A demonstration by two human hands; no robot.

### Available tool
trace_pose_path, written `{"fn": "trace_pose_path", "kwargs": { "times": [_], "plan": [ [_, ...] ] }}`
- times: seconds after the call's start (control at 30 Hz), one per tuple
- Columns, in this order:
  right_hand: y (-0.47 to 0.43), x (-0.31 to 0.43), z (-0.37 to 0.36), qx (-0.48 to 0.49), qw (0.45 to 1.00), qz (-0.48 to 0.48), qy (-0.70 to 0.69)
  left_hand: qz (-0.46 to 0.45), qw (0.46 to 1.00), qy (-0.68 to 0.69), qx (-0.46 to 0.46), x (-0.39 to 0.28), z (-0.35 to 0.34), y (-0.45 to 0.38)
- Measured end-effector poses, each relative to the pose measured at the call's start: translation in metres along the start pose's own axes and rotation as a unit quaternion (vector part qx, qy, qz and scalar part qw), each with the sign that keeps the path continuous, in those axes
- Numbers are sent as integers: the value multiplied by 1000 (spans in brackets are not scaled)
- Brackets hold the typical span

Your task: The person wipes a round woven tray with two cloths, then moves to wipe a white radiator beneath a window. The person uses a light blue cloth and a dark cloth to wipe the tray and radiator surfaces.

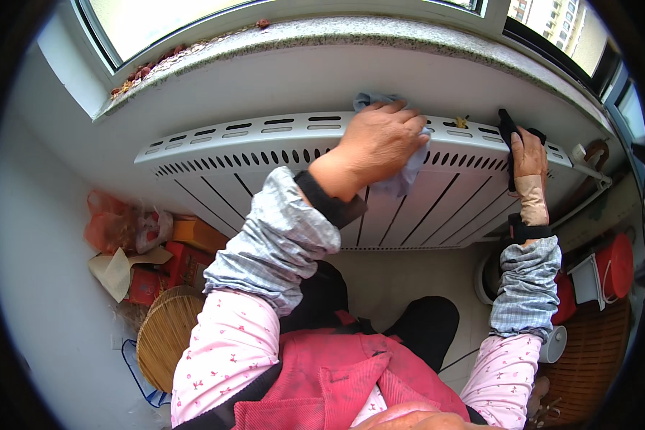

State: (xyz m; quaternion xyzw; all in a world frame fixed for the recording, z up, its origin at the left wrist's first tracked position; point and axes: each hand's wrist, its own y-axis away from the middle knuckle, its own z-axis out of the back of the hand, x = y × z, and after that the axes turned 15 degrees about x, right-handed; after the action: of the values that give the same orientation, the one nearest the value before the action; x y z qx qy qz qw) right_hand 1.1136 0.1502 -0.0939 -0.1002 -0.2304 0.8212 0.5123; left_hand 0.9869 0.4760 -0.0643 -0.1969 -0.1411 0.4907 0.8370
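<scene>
My left hand (384, 137) presses a blue-grey cloth (408, 174) against the top and upper front edge of a white panel radiator (279, 129). Part of the cloth sticks out beyond my fingertips toward the wall. Near the radiator's right end, my right hand (529, 156) grips a black cloth-like item (508, 129) at the top edge. Its folds show on both sides of my fingers; the part under my palm is hidden. Between the two hands, a small yellow scrap (461, 122) lies on the slotted top.
Above runs a speckled stone windowsill (322, 32), with dried pieces (145, 70) scattered at its left. A valve and pipe (591, 169) adjoin the radiator's right end. Boxes (185, 263), bags (107, 220) and a round slatted wooden item (172, 338) stand left; a red bucket (618, 266) and woven basket (596, 349) stand right.
</scene>
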Motion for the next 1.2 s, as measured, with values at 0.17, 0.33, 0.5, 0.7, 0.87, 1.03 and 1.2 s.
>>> {"fn": "trace_pose_path", "kwargs": {
  "times": [0.17, 0.33, 0.5, 0.7, 0.87, 1.03, 1.2],
  "plan": [
    [0, 1, 1, -19, 999, -14, -25, 43, 999, -27, -11, 23, 23, 43],
    [0, 6, 1, -46, 998, -15, -40, 88, 994, -64, 22, 25, 18, 44],
    [-1, 2, -2, -46, 999, -8, -24, 29, 999, -43, -5, 2, -7, 4],
    [-1, -12, -9, -5, 998, -9, 69, 8, 997, -9, -74, -33, -36, -45],
    [-3, -15, -8, -21, 999, 15, -42, 4, 997, -29, -73, -29, -30, -31],
    [-3, -16, -9, -25, 998, 6, -51, 66, 992, -40, -101, 12, -2, 41],
    [-2, -14, -9, -34, 997, 0, -63, 225, 957, -147, -107, 75, 49, 140]
  ]
}}
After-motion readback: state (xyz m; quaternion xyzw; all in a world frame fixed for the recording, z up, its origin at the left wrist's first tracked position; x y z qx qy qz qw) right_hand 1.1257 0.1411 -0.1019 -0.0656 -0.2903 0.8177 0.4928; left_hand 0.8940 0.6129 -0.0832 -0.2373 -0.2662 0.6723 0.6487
